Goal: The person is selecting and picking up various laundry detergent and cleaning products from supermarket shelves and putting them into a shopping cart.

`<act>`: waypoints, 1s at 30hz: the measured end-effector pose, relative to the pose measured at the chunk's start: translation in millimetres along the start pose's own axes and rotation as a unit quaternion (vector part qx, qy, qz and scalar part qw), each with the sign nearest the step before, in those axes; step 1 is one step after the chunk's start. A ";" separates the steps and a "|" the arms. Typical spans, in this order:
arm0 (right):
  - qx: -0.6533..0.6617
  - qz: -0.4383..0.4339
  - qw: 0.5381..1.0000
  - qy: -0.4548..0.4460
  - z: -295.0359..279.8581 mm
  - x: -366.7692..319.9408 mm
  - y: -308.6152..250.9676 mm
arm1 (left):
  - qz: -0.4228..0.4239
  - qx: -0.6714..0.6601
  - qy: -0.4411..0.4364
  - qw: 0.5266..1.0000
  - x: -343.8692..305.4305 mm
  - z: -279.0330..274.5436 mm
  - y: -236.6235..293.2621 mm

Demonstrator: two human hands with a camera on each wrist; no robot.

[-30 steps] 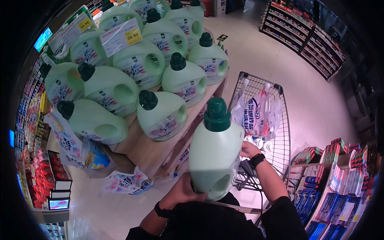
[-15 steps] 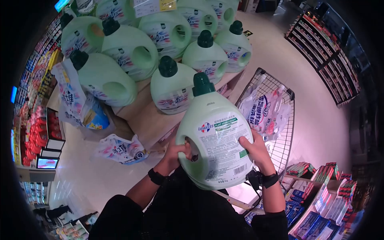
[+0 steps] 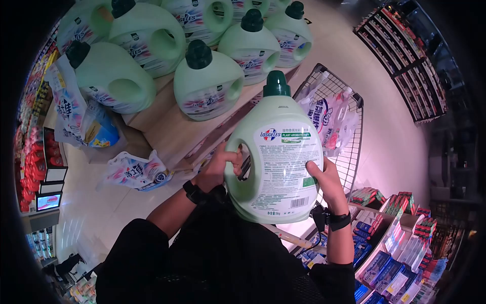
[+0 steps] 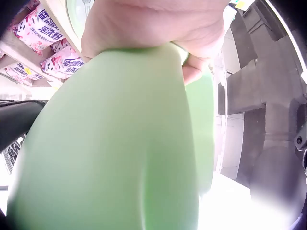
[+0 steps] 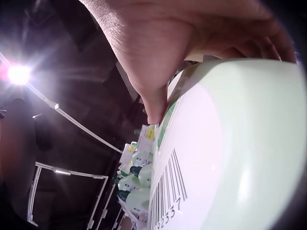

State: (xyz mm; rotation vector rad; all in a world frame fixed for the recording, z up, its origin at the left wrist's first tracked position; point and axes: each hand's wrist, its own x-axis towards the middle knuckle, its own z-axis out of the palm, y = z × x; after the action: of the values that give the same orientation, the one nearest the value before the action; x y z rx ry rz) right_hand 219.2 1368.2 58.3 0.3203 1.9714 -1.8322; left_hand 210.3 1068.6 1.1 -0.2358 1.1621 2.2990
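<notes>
A large light-green detergent bottle with a dark green cap is held upright in front of the body, its printed back label facing me. My left hand grips the handle, the fingers curled through its opening. On the other side my right hand holds the bottle's edge, thumb on the label and fingers round the back. In the left wrist view the left hand wraps over the green plastic. The right wrist view has the right hand above the barcode, thumb along the label's edge.
Several similar bottles stand on a wooden display ahead and left. A wire shopping cart with a bagged pack is beyond the bottle. Bagged goods sit low at left; stocked shelves are at right.
The bottle has been turned so its back label faces me, and the left hand has moved from its base into the handle. The right thumb now lies on the label.
</notes>
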 end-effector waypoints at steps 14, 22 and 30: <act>0.040 0.023 0.996 0.082 -2.5 -29.9 21.3 | -0.079 -0.010 -0.034 0.996 28.3 4.8 -5.7; 0.070 0.070 0.987 0.125 -5.7 -57.0 34.7 | -0.134 0.013 -0.067 0.989 40.4 19.6 -3.7; 0.111 0.090 0.983 0.115 -8.3 -75.7 44.9 | -0.169 0.038 -0.075 0.982 49.0 26.9 -7.4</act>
State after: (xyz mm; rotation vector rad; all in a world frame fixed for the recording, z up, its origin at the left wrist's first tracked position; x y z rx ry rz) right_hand 304.7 1389.9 53.3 0.7865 1.8117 -1.9696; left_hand 175.7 1112.5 -6.5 -0.2090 1.0410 1.9372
